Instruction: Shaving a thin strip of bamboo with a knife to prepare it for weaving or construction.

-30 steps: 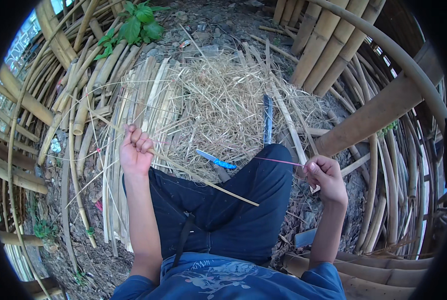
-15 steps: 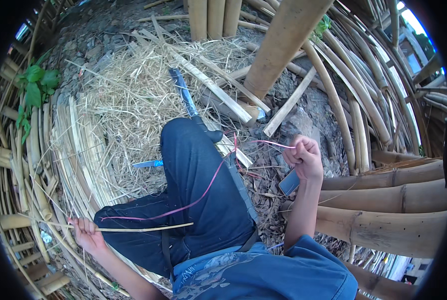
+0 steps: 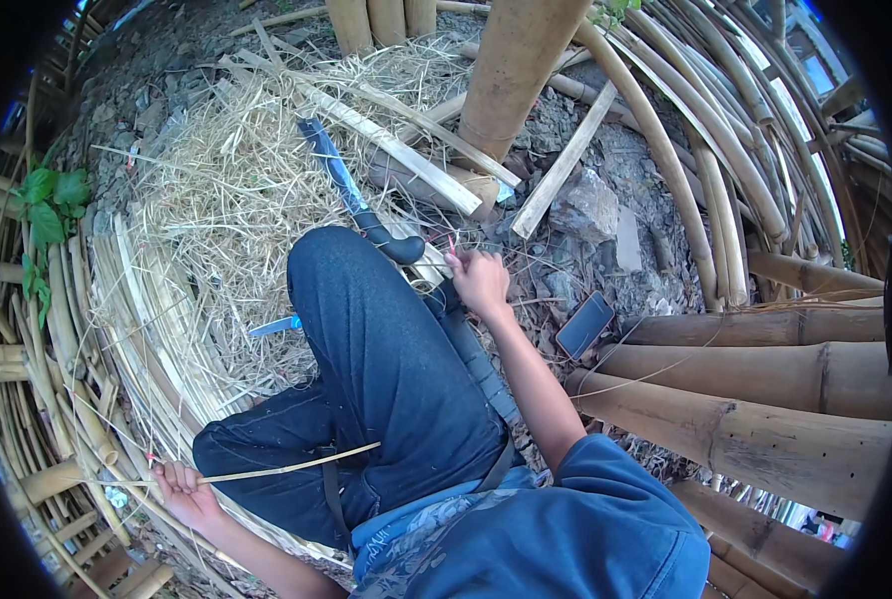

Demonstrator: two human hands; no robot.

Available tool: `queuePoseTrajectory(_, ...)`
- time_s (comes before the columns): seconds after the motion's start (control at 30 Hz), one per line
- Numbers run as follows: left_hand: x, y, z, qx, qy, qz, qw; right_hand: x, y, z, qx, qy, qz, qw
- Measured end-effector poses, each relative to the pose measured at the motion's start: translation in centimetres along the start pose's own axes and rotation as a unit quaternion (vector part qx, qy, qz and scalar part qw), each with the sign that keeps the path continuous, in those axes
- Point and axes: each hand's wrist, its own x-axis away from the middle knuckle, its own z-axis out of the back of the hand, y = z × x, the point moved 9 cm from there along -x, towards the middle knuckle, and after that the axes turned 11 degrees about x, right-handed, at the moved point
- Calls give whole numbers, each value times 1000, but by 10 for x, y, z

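Low at the left, my left hand (image 3: 183,491) is closed around a thin bamboo strip (image 3: 301,465), which reaches right across my folded legs. A small red bit (image 3: 151,459) shows by its fingertips. Beyond my raised knee, my right hand (image 3: 478,282) is closed in a pinch, with a short bit of pink string (image 3: 452,245) at its fingertips; the rest of the string is hidden. Just left of that hand lies a machete, its black handle (image 3: 384,236) towards me and its blade (image 3: 333,170) pointing away. Left of the knee, a knife (image 3: 274,326) rests on the shavings.
Bamboo shavings (image 3: 236,190) are heaped ahead of me, with split bamboo slats (image 3: 386,140) on top. Several long strips (image 3: 156,290) lie at the left. A thick bamboo post (image 3: 516,80) stands ahead. At the right are a phone (image 3: 585,325), a stone (image 3: 586,205) and thick bamboo poles (image 3: 755,384).
My right hand has moved left and down towards the ground beside my knee. The pink string that lay across my leg no longer shows there. My left hand still grips the bamboo strip.
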Motion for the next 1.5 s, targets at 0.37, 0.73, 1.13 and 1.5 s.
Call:
queuePoseTrajectory(0.37,12,3,1,-20,54,-28,998,-35,34,42,-280,-31,-69,957)
queuePoseTrajectory(0.73,12,4,-3,-11,21,-14,1000,0,-23,107,-583,-170,-59,792)
queuePoseTrajectory(1.13,17,16,0,-54,76,-61,994,-27,-67,251,-765,-95,210,601)
queuePoseTrajectory(1.5,18,12,-10,-79,75,-81,991,-24,-98,388,-798,-73,427,418)
